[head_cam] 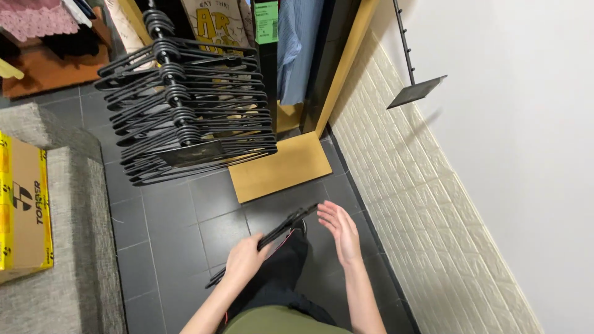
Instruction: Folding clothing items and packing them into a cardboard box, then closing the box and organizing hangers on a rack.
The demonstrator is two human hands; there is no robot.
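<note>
Our left hand [244,258] grips black hangers [281,227] tight so they stay bunched; our right hand [340,232] waits open beside them, near the full hanger rack [185,105].

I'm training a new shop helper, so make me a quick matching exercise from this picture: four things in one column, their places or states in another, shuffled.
Things:
1. left hand
2. right hand
3. stack of black hangers
4. yellow cardboard box

Places or states:
A. threaded on a slanted rack arm
B. open, palm showing, holding nothing
C. on the grey seat at the left edge
D. closed around a few black hangers

Pairs: 1-D, 2-B, 3-A, 4-C
</note>
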